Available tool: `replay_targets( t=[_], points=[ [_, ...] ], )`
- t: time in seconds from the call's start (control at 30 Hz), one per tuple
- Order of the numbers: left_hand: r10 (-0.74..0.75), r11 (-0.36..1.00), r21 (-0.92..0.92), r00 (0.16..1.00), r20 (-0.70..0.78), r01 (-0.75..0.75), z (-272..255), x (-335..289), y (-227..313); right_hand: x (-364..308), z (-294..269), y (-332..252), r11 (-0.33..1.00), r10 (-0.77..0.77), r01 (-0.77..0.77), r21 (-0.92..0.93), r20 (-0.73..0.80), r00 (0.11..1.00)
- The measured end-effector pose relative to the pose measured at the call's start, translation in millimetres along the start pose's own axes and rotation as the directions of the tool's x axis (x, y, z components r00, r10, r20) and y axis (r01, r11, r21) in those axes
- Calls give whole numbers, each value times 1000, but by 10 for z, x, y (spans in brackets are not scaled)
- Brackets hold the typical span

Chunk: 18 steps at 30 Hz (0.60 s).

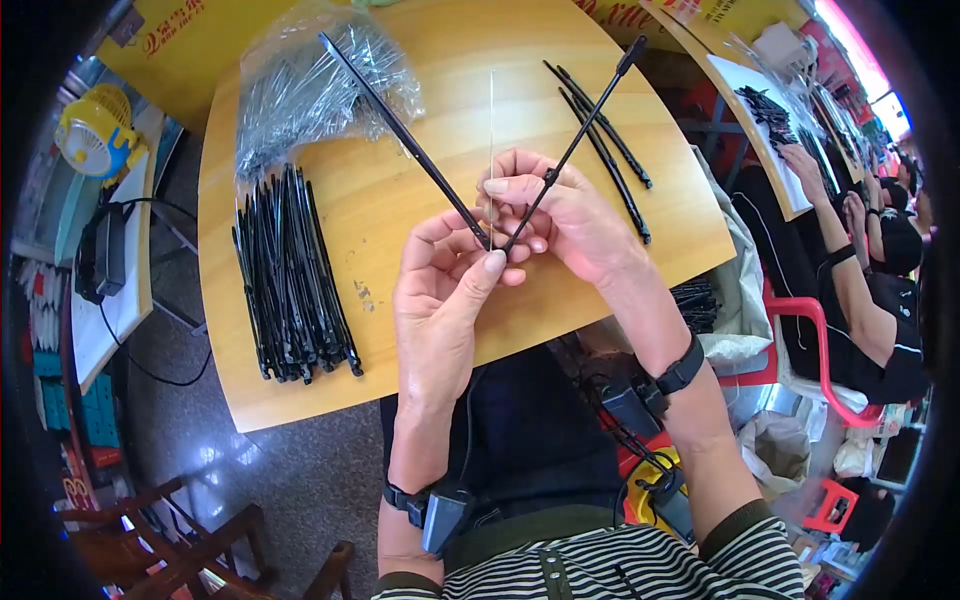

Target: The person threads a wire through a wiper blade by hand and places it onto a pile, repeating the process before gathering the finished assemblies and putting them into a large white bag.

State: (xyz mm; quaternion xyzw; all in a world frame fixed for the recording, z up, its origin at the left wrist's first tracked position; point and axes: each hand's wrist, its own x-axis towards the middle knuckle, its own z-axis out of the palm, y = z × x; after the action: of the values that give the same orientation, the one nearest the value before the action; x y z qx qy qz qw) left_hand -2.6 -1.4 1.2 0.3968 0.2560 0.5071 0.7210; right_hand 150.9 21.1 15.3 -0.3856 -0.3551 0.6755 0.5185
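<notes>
Over the wooden table, my left hand (440,310) is closed, its thumb and fingers pinching the lower ends of a slim black rod (395,125) and a second black rod (592,112). The two rods spread upward in a V; whether they are joined at the bottom is hidden by my fingers. A thin straight metal wire (491,125) stands upright between them. My right hand (580,225) is also closed, with thumb and forefinger at the wire and the second rod lying across its fingers. A thick bundle of black rods (290,290) lies to the left.
A clear plastic bag of thin metal wires (325,90) lies at the back left of the table (400,370). Several loose black rods (610,160) rest at the right. A yellow fan (92,135) stands far left. Another person's hand (805,172) works at a neighbouring table.
</notes>
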Motion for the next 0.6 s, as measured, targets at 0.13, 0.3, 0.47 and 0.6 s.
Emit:
replay_targets(
  t=[0.13,0.3,0.47,0.6],
  points=[
    [-4,1000,0,1000,14,4,31,3,31,-11,0,-13,1000,-18,19,14,-12,1000],
    [-12,1000,10,1000,9,12,10,-19,34,2,22,-3,999,-20,21,24,-31,999],
    [-18,1000,-13,1000,-14,17,18,-18,18,-8,2,-11,999,-3,3,45,-15,1000],
    [-13,1000,-4,1000,-2,13,12,-6,36,7,12,-16,999,-1,1,32,-7,1000]
  ],
)
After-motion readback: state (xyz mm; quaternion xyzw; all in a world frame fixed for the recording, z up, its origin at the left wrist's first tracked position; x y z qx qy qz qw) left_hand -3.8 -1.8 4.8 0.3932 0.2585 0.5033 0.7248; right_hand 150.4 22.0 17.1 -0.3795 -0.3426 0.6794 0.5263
